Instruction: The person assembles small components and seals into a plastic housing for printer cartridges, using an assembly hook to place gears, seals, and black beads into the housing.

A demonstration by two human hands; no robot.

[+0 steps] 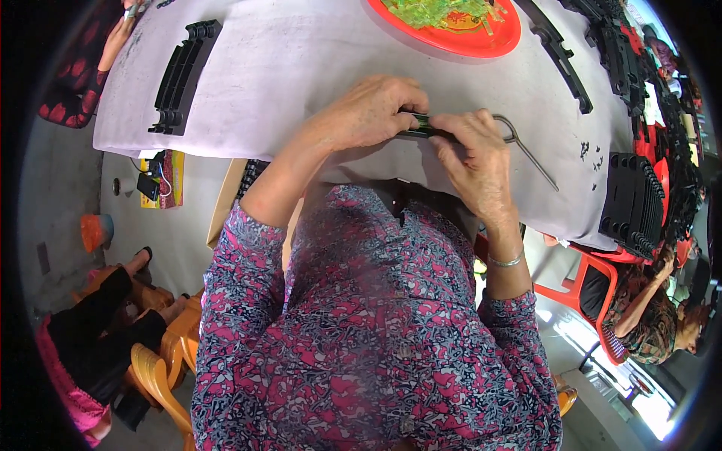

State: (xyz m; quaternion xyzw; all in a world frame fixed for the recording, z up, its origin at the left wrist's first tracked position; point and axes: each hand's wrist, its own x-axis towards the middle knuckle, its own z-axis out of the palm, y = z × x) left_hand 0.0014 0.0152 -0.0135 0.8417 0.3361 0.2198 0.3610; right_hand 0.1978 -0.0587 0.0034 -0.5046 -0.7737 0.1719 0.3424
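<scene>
My left hand (368, 113) and my right hand (477, 161) meet at the near edge of a pale grey table (301, 68). Both grip a small dark green and black part (423, 125) between their fingertips; most of it is hidden by the fingers. A thin metal hook tool (530, 154) lies on the table just right of my right hand, its looped end touching the fingers. I cannot tell whether that hand holds it. A silver bangle sits on my right wrist.
A red tray (492, 41) of yellow-green pieces sits at the far middle. Black ridged plastic racks lie at far left (183, 75), far right (560, 56) and right edge (632, 203). Other people sit at the far left corner, lower left and lower right on plastic chairs.
</scene>
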